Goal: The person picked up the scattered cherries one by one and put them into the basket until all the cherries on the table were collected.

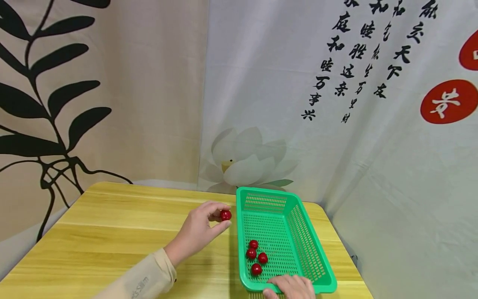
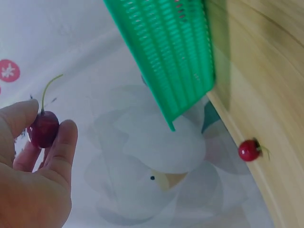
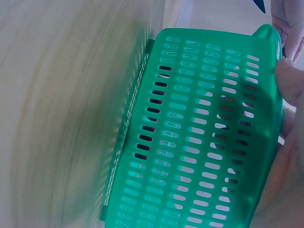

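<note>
My left hand (image 1: 198, 230) pinches a dark red cherry (image 1: 225, 215) between thumb and fingers, just left of the green plastic basket (image 1: 238, 232) and above the table. In the left wrist view the held cherry (image 2: 43, 129) has a thin stem pointing up. My right hand (image 1: 291, 287) grips the basket's near rim; the right wrist view shows its thumb (image 3: 289, 80) at the edge of the perforated basket wall (image 3: 190, 128). Several red cherries (image 1: 263, 258) lie in the basket's near left part. Another cherry (image 2: 249, 150) rests on the table, seen only in the left wrist view.
The wooden table (image 1: 123, 232) extends left of the basket, with its back edge close to a printed cloth backdrop (image 1: 157, 91). A cloth also hangs along the right side of the table.
</note>
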Demonstrator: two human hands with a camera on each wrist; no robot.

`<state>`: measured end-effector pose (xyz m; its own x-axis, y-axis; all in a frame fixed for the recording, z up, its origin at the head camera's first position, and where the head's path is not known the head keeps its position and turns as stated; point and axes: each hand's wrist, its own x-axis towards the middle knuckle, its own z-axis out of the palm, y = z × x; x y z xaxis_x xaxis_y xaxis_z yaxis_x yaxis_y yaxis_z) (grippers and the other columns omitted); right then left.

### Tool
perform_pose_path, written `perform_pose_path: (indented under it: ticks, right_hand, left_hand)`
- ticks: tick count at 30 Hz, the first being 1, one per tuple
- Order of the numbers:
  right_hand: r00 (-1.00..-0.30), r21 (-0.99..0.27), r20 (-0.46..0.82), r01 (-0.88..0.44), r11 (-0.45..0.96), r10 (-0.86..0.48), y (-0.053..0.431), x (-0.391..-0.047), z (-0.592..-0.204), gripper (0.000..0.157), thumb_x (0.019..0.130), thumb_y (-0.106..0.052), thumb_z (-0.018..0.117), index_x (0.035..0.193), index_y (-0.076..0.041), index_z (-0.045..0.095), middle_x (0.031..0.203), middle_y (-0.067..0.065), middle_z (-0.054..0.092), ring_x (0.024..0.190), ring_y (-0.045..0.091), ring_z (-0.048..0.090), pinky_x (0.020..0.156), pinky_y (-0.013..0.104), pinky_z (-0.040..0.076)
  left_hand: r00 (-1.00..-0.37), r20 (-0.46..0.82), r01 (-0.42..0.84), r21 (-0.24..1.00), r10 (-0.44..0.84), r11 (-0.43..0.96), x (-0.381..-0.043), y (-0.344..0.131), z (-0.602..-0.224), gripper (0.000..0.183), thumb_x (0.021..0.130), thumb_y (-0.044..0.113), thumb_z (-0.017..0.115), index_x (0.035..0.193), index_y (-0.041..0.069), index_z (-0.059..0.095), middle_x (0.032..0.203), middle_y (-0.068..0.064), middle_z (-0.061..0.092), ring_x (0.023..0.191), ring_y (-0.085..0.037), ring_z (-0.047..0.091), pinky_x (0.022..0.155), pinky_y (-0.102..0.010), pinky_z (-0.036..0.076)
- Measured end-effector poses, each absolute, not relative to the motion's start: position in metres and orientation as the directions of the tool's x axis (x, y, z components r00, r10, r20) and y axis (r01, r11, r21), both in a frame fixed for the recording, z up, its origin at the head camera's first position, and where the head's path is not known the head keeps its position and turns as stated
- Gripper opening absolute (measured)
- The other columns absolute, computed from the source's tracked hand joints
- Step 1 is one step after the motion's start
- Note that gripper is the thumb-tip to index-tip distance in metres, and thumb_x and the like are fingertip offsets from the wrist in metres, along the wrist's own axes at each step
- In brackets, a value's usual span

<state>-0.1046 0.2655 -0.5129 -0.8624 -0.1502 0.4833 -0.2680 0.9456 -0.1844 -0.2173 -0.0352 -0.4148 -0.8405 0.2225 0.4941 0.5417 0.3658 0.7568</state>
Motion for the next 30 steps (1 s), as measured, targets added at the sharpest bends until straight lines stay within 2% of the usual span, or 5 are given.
perform_pose_path:
  ticks: [5,10,17,30]
  right_hand:
    - [-0.866,-0.193,0.476,-0.272,0.943,-0.152,0.266,-0.105,-0.513,0.01,0.091,-0.05,0.08,0.095,-0.05,0.071,0.093,-0.042,0.059,0.089,-0.011,0.055,0.087,0.036,0.043]
    - [-0.868,-0.186,0.474,-0.267,0.946,-0.151,0.265,-0.104,-0.512,0.009,0.092,-0.051,0.079,0.094,-0.051,0.07,0.093,-0.041,0.058,0.088,-0.01,0.055,0.087,0.036,0.043]
    - [-0.862,-0.186,0.485,-0.267,0.946,-0.148,0.264,-0.104,-0.512,0.009,0.092,-0.05,0.079,0.094,-0.05,0.071,0.093,-0.041,0.059,0.088,-0.01,0.055,0.087,0.036,0.043]
    - [-0.865,-0.198,0.481,-0.268,0.943,-0.144,0.263,-0.102,-0.51,0.007,0.093,-0.05,0.079,0.095,-0.05,0.072,0.094,-0.041,0.06,0.088,-0.01,0.055,0.087,0.036,0.043]
  left_hand:
    - [-0.91,0.385,0.414,0.87,0.157,0.269,-0.216,-0.028,-0.409,0.034,0.09,0.015,0.087,0.122,0.017,0.076,0.109,0.0,0.079,0.095,-0.011,0.078,0.086,-0.028,0.065]
    - [-0.946,0.312,0.322,0.929,0.082,0.181,-0.216,-0.019,-0.405,0.033,0.088,0.018,0.089,0.118,0.016,0.076,0.106,-0.001,0.08,0.092,-0.012,0.078,0.08,-0.022,0.063]
    - [-0.948,0.316,0.319,0.937,0.048,0.144,-0.216,-0.009,-0.401,0.031,0.087,0.018,0.09,0.116,0.018,0.077,0.098,0.0,0.078,0.086,-0.013,0.07,0.07,-0.021,0.055]
    - [-0.949,0.301,0.309,0.947,0.095,0.083,-0.214,0.013,-0.4,0.032,0.091,0.019,0.087,0.121,0.017,0.075,0.101,-0.001,0.078,0.091,-0.015,0.072,0.077,-0.02,0.059]
